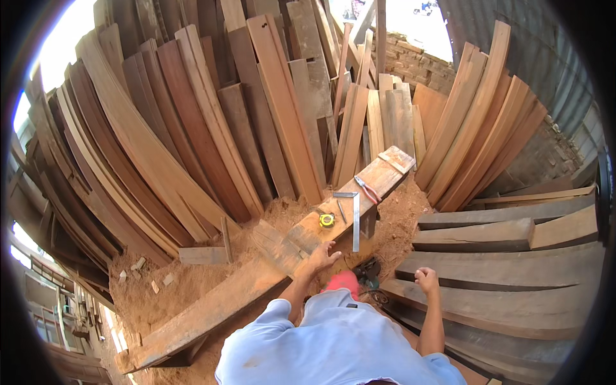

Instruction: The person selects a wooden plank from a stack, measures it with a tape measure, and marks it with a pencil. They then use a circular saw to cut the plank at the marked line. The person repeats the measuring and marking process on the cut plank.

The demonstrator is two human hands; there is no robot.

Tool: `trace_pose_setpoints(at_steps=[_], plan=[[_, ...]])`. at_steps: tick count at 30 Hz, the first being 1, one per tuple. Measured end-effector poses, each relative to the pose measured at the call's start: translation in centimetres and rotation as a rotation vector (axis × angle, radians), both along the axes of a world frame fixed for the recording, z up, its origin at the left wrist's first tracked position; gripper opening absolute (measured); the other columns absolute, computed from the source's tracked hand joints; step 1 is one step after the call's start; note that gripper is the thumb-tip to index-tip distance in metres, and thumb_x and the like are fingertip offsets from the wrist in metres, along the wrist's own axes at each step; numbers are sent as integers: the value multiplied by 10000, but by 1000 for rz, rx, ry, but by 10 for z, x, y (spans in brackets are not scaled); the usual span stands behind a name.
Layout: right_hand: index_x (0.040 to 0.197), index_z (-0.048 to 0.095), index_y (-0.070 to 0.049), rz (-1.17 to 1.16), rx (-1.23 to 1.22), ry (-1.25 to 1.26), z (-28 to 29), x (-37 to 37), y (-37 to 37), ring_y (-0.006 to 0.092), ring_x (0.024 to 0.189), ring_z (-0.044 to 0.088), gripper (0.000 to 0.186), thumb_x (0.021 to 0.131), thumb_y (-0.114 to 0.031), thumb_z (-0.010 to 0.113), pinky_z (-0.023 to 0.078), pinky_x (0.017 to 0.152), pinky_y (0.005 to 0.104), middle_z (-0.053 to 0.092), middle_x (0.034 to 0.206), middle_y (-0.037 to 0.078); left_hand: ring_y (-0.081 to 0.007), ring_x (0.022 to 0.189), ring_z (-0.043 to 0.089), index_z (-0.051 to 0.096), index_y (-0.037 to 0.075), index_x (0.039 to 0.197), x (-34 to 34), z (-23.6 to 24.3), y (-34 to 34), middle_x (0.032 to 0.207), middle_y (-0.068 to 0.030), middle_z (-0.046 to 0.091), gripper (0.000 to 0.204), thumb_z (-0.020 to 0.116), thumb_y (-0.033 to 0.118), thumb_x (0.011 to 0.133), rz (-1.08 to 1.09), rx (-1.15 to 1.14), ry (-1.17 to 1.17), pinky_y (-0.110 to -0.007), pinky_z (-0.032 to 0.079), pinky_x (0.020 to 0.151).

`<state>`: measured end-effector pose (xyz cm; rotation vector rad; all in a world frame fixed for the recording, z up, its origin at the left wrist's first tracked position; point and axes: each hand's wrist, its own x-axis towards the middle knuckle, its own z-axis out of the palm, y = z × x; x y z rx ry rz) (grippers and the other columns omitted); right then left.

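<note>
Leaning up along your left side you've got a whole bunch of tall boards (196, 128), with sawdust (154, 282) heaped at their feet. Your wooden surface (212, 301) cuts diagonally past that. Your left hand (323, 256) is at its near edge, grip spread, looks like nothing in it. Just beyond sits the yellow-and-black tape measure (326, 221), then a thin pen-like stick (341, 212), then the metal square (357, 224), long leg pointing back toward you, with red-handled pliers (367, 188) by its corner. Further right, your right hand (426, 280) is near thick beams (494, 282), fingers curled; can't tell if that grip's pinching anything.
</note>
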<state>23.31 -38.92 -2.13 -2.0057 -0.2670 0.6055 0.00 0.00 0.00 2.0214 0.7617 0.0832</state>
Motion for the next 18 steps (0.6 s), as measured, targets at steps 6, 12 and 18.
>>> trace_pose_setpoints(at_steps=[6, 12, 18], plan=[[1022, 721, 20, -97, -424, 406, -37, -103, -70, 160, 597, 645, 270, 961, -224, 625, 476, 478, 314, 698, 786, 71, -434, 1189, 638, 626, -39, 1236, -74, -13, 28, 1252, -305, 664, 641, 681, 495, 884, 302, 88, 354, -477, 507, 1013], [1007, 722, 23, 153, -394, 548, -63, -176, 64, 165, 616, 644, 269, 954, -230, 648, 482, 493, 313, 688, 790, 89, -389, 1149, 663, 592, -19, 1362, -279, -181, 132, 1264, -269, 677, 797, 588, 640, 914, 728, 1, 313, -484, 518, 972], [1001, 718, 50, 383, -437, 309, -97, -179, 158, 181, 677, 665, 405, 910, -346, 718, 537, 581, 341, 698, 824, 97, -353, 1037, 671, 554, 24, 1441, -178, -160, 92, 1214, -232, 693, 833, 558, 678, 926, 646, -677, 532, -460, 534, 894]])
